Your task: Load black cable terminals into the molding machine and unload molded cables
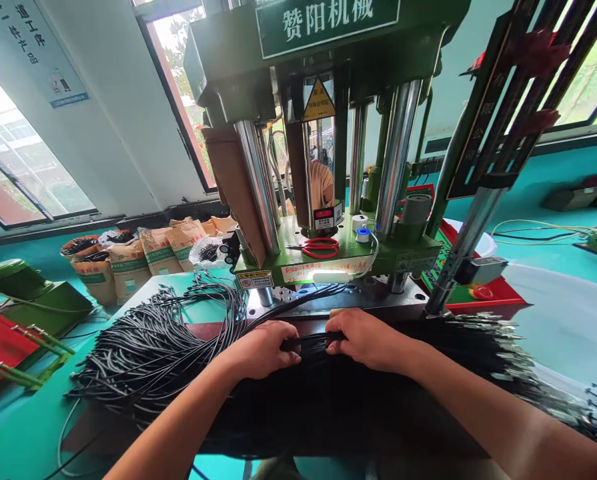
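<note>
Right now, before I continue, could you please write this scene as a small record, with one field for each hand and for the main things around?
Left hand: pinching a thin bundle of black cables
Right hand: pinching the same bundle; strand count unclear
Cable pile: below the hands, curling out at left
Silvery cable ends: at right
Machine: green press with steel columns, beyond the hands
On the press: red-handled scissors
Floor, left background: paper sacks
</note>
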A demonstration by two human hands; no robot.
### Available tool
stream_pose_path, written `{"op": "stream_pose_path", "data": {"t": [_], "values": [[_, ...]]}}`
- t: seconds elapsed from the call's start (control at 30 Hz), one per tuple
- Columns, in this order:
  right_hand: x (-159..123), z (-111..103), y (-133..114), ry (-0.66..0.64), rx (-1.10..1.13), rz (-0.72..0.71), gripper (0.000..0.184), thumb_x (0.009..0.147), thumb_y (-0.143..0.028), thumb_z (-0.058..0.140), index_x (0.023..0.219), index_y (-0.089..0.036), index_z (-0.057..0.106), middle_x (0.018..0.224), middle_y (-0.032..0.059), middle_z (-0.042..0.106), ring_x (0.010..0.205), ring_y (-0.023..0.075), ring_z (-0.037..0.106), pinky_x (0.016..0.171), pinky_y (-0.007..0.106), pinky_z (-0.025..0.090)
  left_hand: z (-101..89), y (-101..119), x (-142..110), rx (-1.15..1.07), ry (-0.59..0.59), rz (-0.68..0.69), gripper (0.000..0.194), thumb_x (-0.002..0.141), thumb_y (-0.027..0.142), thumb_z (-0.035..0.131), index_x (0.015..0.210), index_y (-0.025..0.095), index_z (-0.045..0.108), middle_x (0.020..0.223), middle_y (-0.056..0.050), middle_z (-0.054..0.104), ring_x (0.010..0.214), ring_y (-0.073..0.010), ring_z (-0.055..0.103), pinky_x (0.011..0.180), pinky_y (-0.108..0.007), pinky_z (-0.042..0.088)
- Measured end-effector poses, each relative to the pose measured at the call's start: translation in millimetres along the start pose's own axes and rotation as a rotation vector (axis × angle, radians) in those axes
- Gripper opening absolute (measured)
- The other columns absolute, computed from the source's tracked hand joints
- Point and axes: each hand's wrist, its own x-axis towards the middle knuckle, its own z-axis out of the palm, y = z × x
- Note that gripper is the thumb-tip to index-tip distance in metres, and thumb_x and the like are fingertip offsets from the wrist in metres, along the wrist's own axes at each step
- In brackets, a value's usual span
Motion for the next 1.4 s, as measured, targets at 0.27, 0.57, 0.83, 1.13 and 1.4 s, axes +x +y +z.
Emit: {"op": "stream_pose_path", "data": {"t": [0.27,0.57,0.83,1.13,1.4], "values": [[2,4,2,0.017,-0.034,-0.02,0.002,0.078,-0.017,0.064,0.077,-0.017,0.064,0.087,0.0042,0.063,0.08,0.018,0.058,0.072,0.026,0.04,-2.8,7,-1,0.018,-0.032,-0.076,0.03,0.075,0.033,0.061,0.104,0.023,0.063,0.105,-0.004,0.063,0.097,-0.0227,0.058,0.083,-0.031,0.043],[1,3,0,0.013,-0.028,-0.014,0.005,0.075,-0.021,0.068,0.077,-0.017,0.066,0.088,0.0043,0.064,0.081,0.0186,0.059,0.07,0.026,0.04,-7.8,6,-1,-0.033,-0.036,-0.039,0.027,0.072,0.033,0.063,0.097,0.023,0.063,0.094,0.0,0.062,0.084,-0.0183,0.057,0.07,-0.026,0.041],[3,-1,-8,0.06,-0.044,-0.019,0.012,0.077,-0.021,0.067,0.088,-0.017,0.067,0.09,0.0045,0.064,0.083,0.018,0.06,0.072,0.026,0.042,-11.2,4,2,-0.159,-0.053,-0.065,0.021,0.074,0.039,0.062,0.084,0.021,0.064,0.079,0.003,0.058,0.072,-0.0142,0.053,0.061,-0.023,0.035],[-54,-11,38,0.256,-0.406,0.138,0.02,0.083,-0.011,0.055,0.1,-0.017,0.063,0.1,0.0087,0.067,0.096,0.0261,0.059,0.087,0.04,0.037,-17.7,-3,-2,-0.429,-0.019,-0.099,0.029,0.08,0.047,0.056,0.093,0.021,0.058,0.08,0.003,0.056,0.076,-0.0142,0.049,0.068,-0.023,0.037],[-110,-42,74,0.449,-0.671,0.147,0.022,0.089,-0.009,0.043,0.096,-0.02,0.061,0.085,0.0042,0.067,0.082,0.0224,0.061,0.082,0.037,0.037,-17.4,0,0,-0.639,-0.13,-0.125,0.033,0.08,0.046,0.058,0.094,0.018,0.051,0.062,0.006,0.051,0.059,-0.0104,0.042,0.058,-0.022,0.031]]}}
